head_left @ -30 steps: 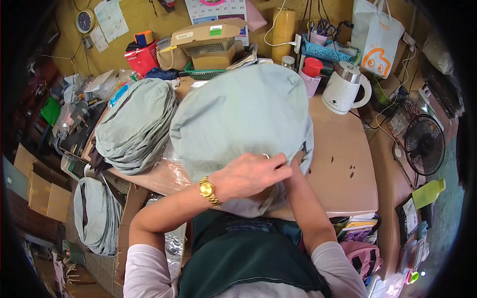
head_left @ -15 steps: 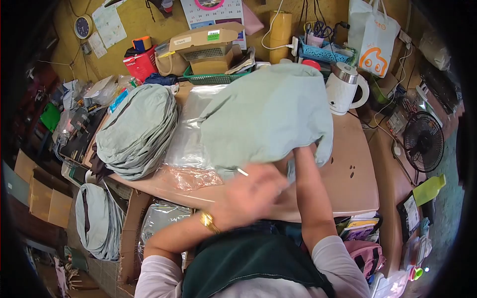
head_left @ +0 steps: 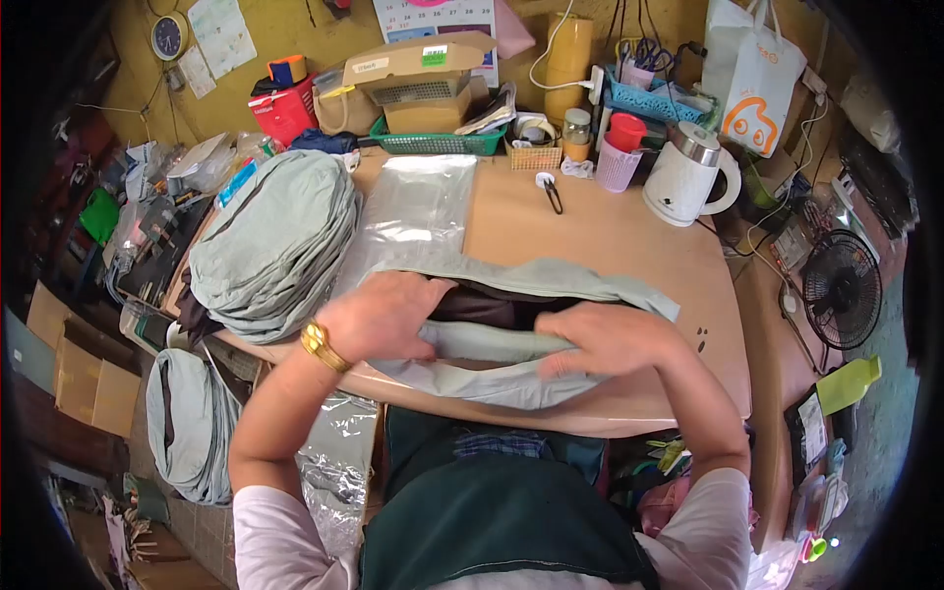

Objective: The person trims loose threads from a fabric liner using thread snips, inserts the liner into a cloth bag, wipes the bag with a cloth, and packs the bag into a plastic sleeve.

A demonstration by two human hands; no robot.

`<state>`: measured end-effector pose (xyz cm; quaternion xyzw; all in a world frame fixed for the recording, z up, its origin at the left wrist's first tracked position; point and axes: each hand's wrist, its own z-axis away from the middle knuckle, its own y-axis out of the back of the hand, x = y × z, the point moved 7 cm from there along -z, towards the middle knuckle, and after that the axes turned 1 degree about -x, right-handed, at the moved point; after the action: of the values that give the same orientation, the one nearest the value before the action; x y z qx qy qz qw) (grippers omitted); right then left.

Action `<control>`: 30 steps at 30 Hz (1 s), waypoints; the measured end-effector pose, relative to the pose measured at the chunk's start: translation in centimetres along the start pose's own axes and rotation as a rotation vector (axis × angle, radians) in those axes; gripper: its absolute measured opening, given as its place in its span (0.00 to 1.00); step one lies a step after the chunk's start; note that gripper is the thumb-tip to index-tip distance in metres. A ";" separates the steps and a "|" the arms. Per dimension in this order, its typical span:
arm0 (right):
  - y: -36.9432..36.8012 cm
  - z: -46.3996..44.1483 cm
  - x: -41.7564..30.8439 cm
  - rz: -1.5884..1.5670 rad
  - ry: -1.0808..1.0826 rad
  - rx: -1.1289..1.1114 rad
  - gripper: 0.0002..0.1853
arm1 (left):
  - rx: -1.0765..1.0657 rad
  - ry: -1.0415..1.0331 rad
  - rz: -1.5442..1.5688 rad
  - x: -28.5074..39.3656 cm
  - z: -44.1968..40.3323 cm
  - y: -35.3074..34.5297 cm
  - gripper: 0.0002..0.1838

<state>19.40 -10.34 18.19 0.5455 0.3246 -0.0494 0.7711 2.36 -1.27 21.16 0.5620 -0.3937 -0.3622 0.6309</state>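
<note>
A light green fabric piece, perhaps a bag [head_left: 511, 388], lies across the front of the table with its long mouth spread and a dark brown lining [head_left: 479, 307] showing. At its left end rests my left hand [head_left: 379, 317], gold watch on the wrist, thumb and fingers stretched apart over the fabric's edges. Over the right part of the mouth lies my right hand [head_left: 610, 339], fingers spread and touching the green inner fold. Some of both hands' fingertips are hidden. To the left stands a pile of similar green fabric pieces [head_left: 275, 246].
Clear plastic sheets [head_left: 418, 211] lie behind the fabric. Small black snips [head_left: 554, 195] sit farther back. Toward the back right are a white kettle [head_left: 678, 177] and a pink cup [head_left: 618, 165]. A green basket [head_left: 442, 145] holds boxes. Another green fabric stack [head_left: 187, 428] stands lower left.
The green fabric has come down from being held up over the table and now lies flat, mouth spread. My right hand has come out from under it. My left hand has moved left onto it.
</note>
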 end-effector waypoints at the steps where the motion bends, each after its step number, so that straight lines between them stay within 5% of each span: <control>1: 0.0 1.1 -2.0 0.037 0.092 -0.075 0.13 | -0.112 -0.045 0.044 0.3 0.4 0.5 0.38; 3: 0.2 2.9 -4.5 0.051 0.241 0.034 0.11 | -0.264 -0.006 0.133 0.6 0.6 0.8 0.37; 5: 1.0 5.0 -6.8 0.069 0.382 0.148 0.10 | -0.224 -0.313 0.364 2.4 1.1 1.2 0.38; 7: 2.9 7.6 -8.8 0.315 0.479 0.450 0.10 | -0.244 -0.358 0.443 2.7 1.3 0.7 0.39; 9: 3.2 8.9 -7.8 0.397 0.401 0.467 0.12 | -0.208 -0.517 0.590 3.2 1.8 0.5 0.38; 11: 3.0 8.6 -2.8 0.222 -0.120 0.268 0.14 | -0.198 -0.494 0.646 4.0 2.5 1.7 0.34; 12: 3.1 8.4 -1.3 0.104 -0.310 0.099 0.19 | -0.427 -0.333 0.650 4.1 2.6 0.4 0.33; 13: 2.5 8.3 -0.2 0.107 -0.311 0.100 0.19 | -0.651 -0.167 0.644 4.0 3.2 -1.0 0.32; 14: 1.6 7.8 -0.2 0.288 -0.026 0.161 0.20 | -0.662 -0.283 0.633 4.9 3.4 -1.0 0.24; 15: 1.2 7.7 -2.0 0.467 0.264 0.218 0.22 | -0.656 -0.284 0.632 4.9 3.7 -1.3 0.24; 17: 1.5 8.0 -2.9 0.518 0.255 0.195 0.22 | -0.425 -0.620 0.599 5.8 4.7 0.0 0.16; 19: 2.6 8.4 -4.6 0.564 0.247 0.174 0.23 | -0.231 -0.666 0.560 5.8 6.0 3.8 0.07; 20: 1.9 8.4 -3.8 0.214 0.063 -0.117 0.22 | -0.247 -0.652 0.521 5.1 6.8 4.6 0.06; 23: -1.3 9.0 -3.3 -0.251 -0.109 -0.533 0.17 | -0.268 -0.611 0.524 4.1 8.0 4.9 0.07; 25: 0.5 8.7 -8.0 -0.018 0.559 -0.099 0.14 | -0.205 -0.391 0.365 2.7 7.7 4.5 0.06; 27: 1.4 8.8 -9.5 0.089 0.560 0.014 0.13 | -0.178 -0.327 0.290 1.6 7.8 4.6 0.04; 30: 0.0 9.7 -8.0 -0.019 0.523 -0.300 0.15 | -0.019 -0.317 0.314 0.1 8.1 6.1 0.05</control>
<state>17.47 -21.06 24.52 0.4166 0.5209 0.1342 0.7328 -4.87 -4.14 27.67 0.4239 -0.5672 -0.3472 0.6148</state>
